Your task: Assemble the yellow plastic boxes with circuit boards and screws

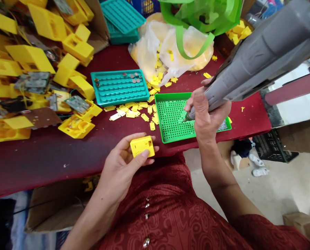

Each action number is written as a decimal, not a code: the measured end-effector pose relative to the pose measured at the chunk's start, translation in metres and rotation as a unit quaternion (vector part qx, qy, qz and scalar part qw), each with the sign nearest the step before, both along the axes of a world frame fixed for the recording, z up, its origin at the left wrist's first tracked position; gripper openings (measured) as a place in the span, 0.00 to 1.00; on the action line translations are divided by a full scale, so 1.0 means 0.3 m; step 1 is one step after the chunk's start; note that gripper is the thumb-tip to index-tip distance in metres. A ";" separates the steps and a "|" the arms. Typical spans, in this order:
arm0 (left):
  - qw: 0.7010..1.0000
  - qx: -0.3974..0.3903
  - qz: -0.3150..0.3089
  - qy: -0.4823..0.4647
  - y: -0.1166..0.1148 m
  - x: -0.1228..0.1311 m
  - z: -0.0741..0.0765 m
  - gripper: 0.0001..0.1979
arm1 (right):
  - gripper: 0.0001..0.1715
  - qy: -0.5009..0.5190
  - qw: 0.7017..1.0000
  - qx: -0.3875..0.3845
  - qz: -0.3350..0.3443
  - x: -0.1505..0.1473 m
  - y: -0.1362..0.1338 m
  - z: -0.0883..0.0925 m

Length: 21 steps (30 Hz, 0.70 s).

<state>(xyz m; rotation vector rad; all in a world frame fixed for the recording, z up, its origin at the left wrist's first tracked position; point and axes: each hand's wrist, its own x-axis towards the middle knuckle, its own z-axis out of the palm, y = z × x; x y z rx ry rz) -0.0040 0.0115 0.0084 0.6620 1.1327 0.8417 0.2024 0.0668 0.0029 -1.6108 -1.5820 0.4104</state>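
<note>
Between thumb and fingers, my left hand (126, 158) grips a small yellow plastic case (142, 146) just in front of the table edge. Its face shows a group of tiny holes and a small square opening. My right hand (208, 114) is wrapped round a grey electric screwdriver (251, 55), tilted with its bit pointing down and left. That bit is over the green perforated tray (170, 138), which has a pile of small metal screws (223, 125) in its right end, partly hidden behind my right wrist. Small yellow plastic tabs (131, 114) lie scattered left of the tray.
Yellow cases with circuit boards (30, 59) are heaped at left. A teal ribbed tray (119, 99) holds several round metal pieces. Behind are a white plastic bag (149, 45) spilling yellow tabs, a green bag (196, 14) and stacked teal trays (123, 17).
</note>
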 end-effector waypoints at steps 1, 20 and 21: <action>1.000 -0.001 0.000 0.000 0.002 -0.001 0.001 0.23 | 0.25 0.019 0.999 0.025 -0.040 -0.003 0.002 -0.005; 1.000 -0.011 0.001 -0.003 0.017 0.010 -0.004 0.22 | 0.20 0.072 0.993 0.037 -0.083 -0.006 0.003 -0.023; 1.000 -0.011 0.001 -0.004 0.017 0.013 -0.004 0.21 | 0.21 0.088 0.992 0.063 -0.070 -0.006 0.004 -0.026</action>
